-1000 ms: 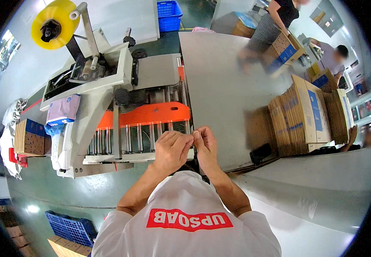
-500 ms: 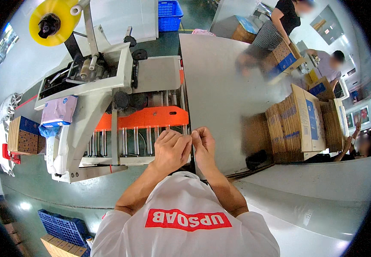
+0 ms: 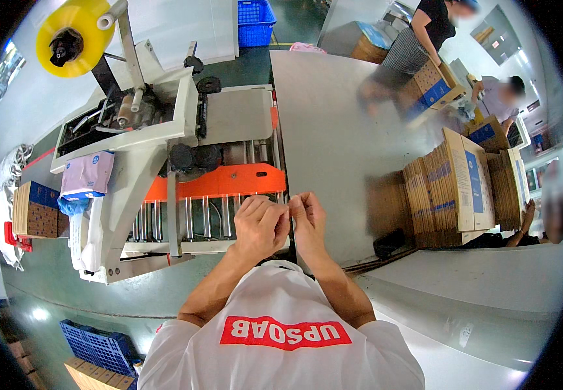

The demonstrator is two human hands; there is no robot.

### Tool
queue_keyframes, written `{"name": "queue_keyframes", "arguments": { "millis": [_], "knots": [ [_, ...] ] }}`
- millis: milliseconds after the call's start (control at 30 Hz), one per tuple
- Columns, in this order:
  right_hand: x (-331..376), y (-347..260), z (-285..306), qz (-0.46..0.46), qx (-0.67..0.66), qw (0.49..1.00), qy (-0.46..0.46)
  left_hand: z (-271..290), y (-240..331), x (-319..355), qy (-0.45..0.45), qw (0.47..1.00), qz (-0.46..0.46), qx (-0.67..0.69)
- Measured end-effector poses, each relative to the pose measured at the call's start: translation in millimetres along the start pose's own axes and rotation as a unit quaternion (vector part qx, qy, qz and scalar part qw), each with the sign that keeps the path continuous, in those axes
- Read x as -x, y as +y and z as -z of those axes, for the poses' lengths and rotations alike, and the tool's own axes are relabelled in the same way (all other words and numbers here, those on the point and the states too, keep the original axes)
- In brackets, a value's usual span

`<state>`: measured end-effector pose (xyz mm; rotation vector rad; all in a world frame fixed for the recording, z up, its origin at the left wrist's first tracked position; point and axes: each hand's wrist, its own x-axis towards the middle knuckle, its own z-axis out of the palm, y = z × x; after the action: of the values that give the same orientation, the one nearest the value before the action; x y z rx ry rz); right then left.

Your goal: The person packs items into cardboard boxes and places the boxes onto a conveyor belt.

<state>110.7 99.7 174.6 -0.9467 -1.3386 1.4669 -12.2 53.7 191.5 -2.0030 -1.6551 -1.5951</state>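
Observation:
My left hand (image 3: 260, 224) is closed, its fingers curled down at the near end of the roller conveyor (image 3: 206, 218). Beside it, my right hand (image 3: 308, 220) is closed too, with the thumb against the bent forefinger over the edge of the metal table (image 3: 333, 130). The two hands almost meet at the fingertips. Whatever they may pinch between them is hidden or too small to make out. Just beyond my left hand, an orange guide plate (image 3: 216, 182) lies across the rollers.
A box-taping machine (image 3: 125, 143) with a yellow tape roll (image 3: 93, 39) stands on the left. Flattened cartons (image 3: 431, 192) are stacked on the right. A co-worker (image 3: 432, 32) handles an open carton (image 3: 432, 88) at the table's far side; other people are farther right. A blue crate (image 3: 255, 25) stands behind.
My hands keep almost the same pose and place. At the far right, a person by the carton stack has shifted and lowered a raised arm. The view has tilted slightly.

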Motion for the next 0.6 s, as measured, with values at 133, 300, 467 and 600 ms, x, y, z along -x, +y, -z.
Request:
{"name": "queue_keyframes", "arguments": {
  "millis": [133, 300, 467, 600],
  "knots": [
    [-1.2, 2.8, 1.7, 0.012, -0.067, 0.998, -0.011, 0.4, 0.6, 2.3, -0.014, 0.998, 0.058, 0.034],
    [-1.3, 3.8, 1.2, 0.004, -0.134, 0.990, -0.032, 2.9, 2.6, 1.7, -0.007, 0.992, 0.087, 0.087],
    [-2.2, 4.3, 5.8, 0.005, -0.114, 0.993, -0.030, 4.1, 8.9, -0.6, -0.011, 0.992, 0.090, 0.087],
    [-1.8, -2.1, 6.8, 0.009, -0.080, 0.996, -0.030, 5.7, 12.4, -1.6, -0.021, 0.991, 0.107, 0.073]
  ]
}}
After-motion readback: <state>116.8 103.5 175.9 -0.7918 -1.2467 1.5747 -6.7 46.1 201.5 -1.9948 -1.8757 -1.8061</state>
